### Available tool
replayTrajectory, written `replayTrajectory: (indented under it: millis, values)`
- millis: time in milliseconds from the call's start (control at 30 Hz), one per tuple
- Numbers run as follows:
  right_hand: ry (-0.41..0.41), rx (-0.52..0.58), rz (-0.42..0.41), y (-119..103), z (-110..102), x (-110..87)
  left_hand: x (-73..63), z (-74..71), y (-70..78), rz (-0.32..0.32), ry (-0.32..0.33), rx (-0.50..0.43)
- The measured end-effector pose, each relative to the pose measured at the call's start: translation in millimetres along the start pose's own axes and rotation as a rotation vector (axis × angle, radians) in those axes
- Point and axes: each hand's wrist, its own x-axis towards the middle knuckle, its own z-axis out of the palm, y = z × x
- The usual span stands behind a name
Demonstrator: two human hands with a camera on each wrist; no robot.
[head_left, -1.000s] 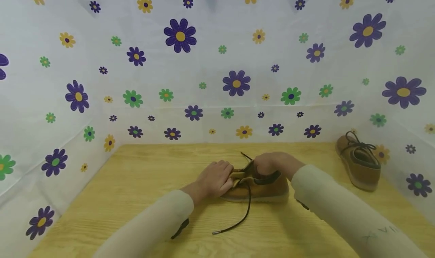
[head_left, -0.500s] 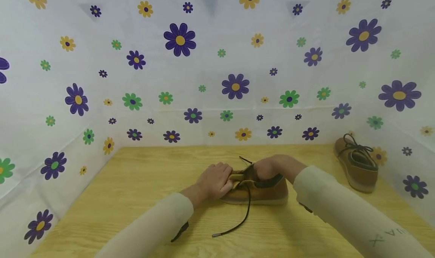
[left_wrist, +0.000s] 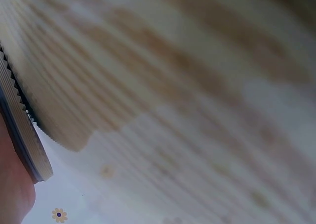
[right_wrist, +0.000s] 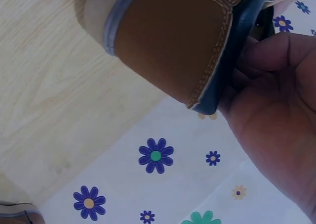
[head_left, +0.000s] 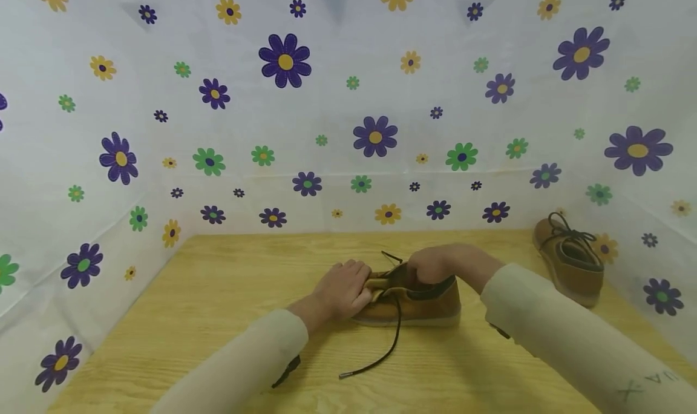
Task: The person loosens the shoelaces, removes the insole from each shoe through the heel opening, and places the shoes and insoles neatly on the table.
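Note:
A brown low lace-up shoe (head_left: 430,310) lies on its sole with the toe to the left. My left hand (head_left: 340,290) grips its front part from above, the thumb on the near side. At the shoe's opening, my right hand (head_left: 432,265) has its fingers curled at the far side of the collar, with the fingertips hidden inside. The right wrist view shows the heel (right_wrist: 173,41) and dark lining beside my right hand (right_wrist: 276,95). One loose black lace (head_left: 393,335) hangs over the near side onto the table. In the left wrist view, part of my left hand (left_wrist: 15,174) touches the sole edge (left_wrist: 29,140).
Another brown shoe (head_left: 574,269), its black lace tied in a bow, stands at the right back of the wooden table (head_left: 229,281). A white flowered cloth (head_left: 327,99) rises behind the table and along both sides.
My right hand has lifted slightly within the shoe's opening, and the right forearm has shifted to the right. The left hand keeps its hold; the shoe stays nearly in place.

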Motion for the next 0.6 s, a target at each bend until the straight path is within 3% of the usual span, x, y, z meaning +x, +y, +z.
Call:
replayTrajectory:
  millis: [333,600]
  values:
    - [0.044,-0.015,-0.052,9.5,4.1,-2.3,1.5,-5.0,0.0,0.005,-0.007,0.005]
    - [0.004,0.016,-0.084,10.5,7.4,-6.1,1.9,-3.2,-0.1,0.004,-0.001,-0.001]
